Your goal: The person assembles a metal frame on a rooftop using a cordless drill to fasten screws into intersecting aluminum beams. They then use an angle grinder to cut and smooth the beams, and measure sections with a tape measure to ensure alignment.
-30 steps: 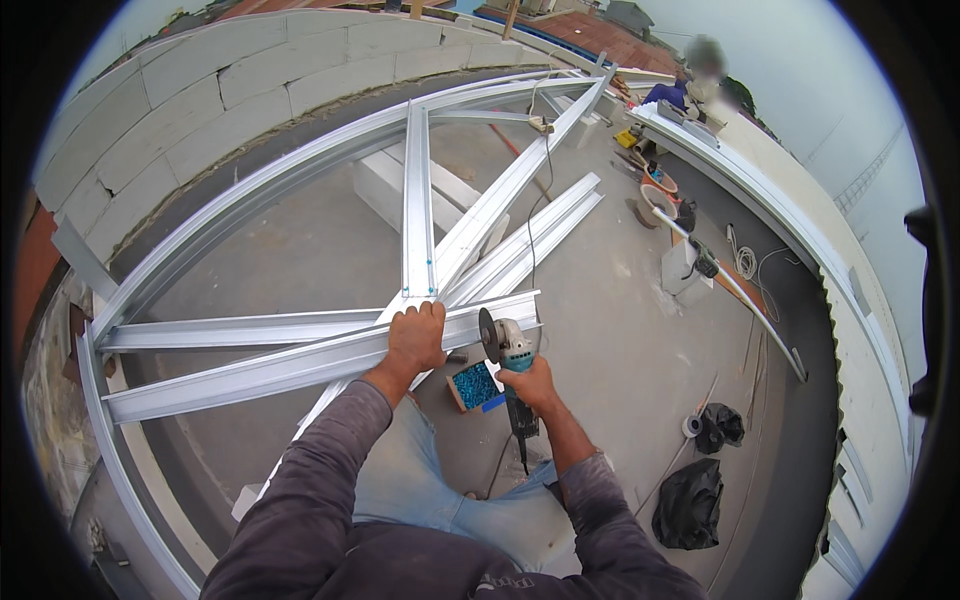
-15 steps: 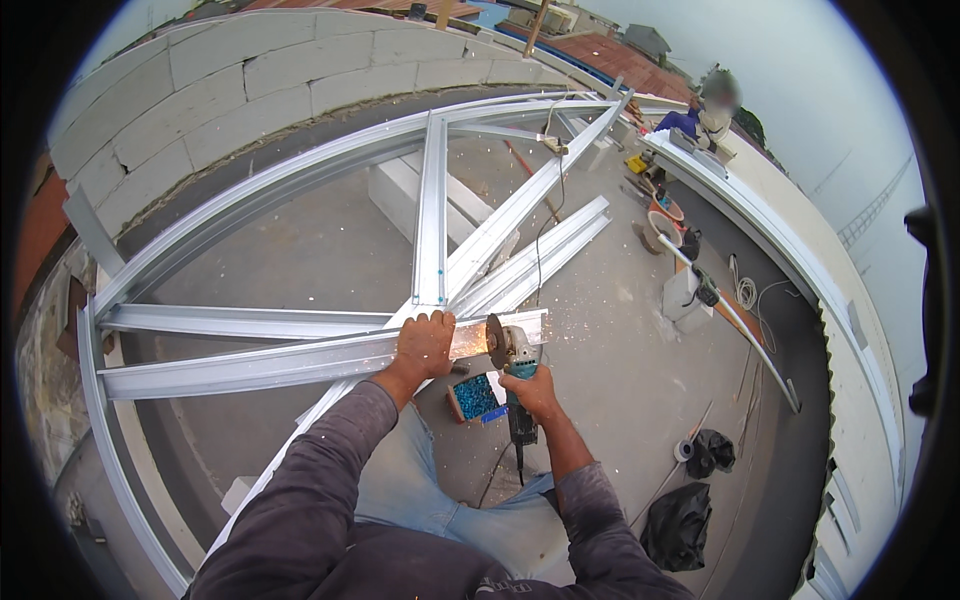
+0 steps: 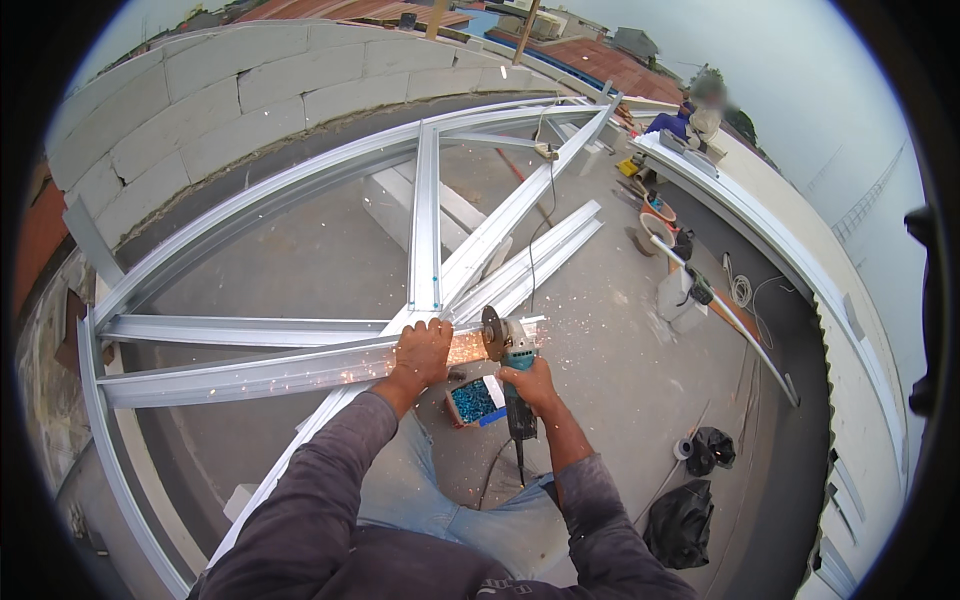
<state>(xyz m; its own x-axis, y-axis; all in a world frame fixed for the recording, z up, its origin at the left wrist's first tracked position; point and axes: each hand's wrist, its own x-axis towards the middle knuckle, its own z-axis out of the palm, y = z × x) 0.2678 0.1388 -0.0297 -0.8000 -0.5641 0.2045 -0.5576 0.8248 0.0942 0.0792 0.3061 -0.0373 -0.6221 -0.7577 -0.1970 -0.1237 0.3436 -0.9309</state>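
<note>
My right hand is wrapped round the body of a teal and black angle grinder. Its disc stands upright against a silver metal channel, near that channel's right end. Orange sparks spray left along the channel and over my left hand. That hand grips the channel just left of the disc, fingers over its far edge. Below the cut, a small box of blue screws sits on the floor, partly behind the grinder. The grinder's cord runs down between my legs.
Joined metal channels form a truss frame around the work. Pale blocks lie under it. A block wall stands beyond. At right are buckets, a cordless drill and black plastic bags. Another person sits at far right.
The grinder's disc has shifted slightly left and up in view, still at the channel. Sparks now spread farther left along the metal. Both hands keep their grip.
</note>
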